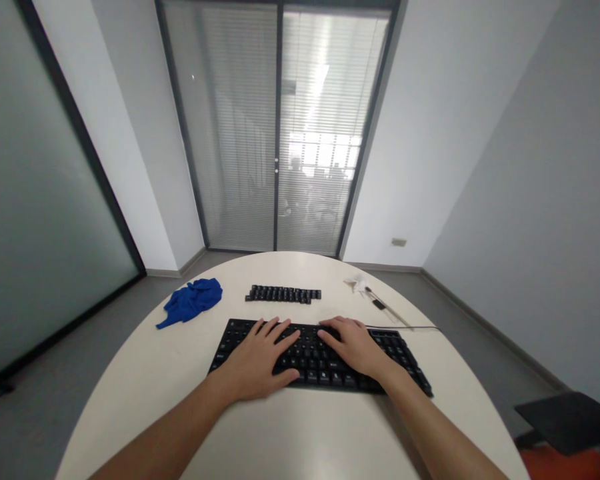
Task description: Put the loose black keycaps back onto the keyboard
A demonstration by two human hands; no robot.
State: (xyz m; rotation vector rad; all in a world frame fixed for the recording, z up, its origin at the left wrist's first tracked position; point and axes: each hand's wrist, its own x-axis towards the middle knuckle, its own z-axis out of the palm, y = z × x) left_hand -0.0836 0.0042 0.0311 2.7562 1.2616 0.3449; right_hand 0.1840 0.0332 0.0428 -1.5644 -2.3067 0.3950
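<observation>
White table (145,373) – black keyboard (320,367), keycaps (283,294), blue cloth (193,301)

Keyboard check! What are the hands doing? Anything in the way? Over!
Left hand and right hand open over keyboard. Keyboard flat on table. Keycaps and blue cloth apart, not blocking.

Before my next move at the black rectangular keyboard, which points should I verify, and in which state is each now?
1. Black rectangular keyboard flat on round cream table: ok.
2. Bare left hand over the keyboard, fingers spread: ok.
3. Bare right hand apart from the left: ok.
4. Loose black keycaps grouped beyond the keyboard: ok.
5. Crumpled blue cloth away from the keyboard: ok.
6. All keys in place: cannot tell, hands cover part.
</observation>
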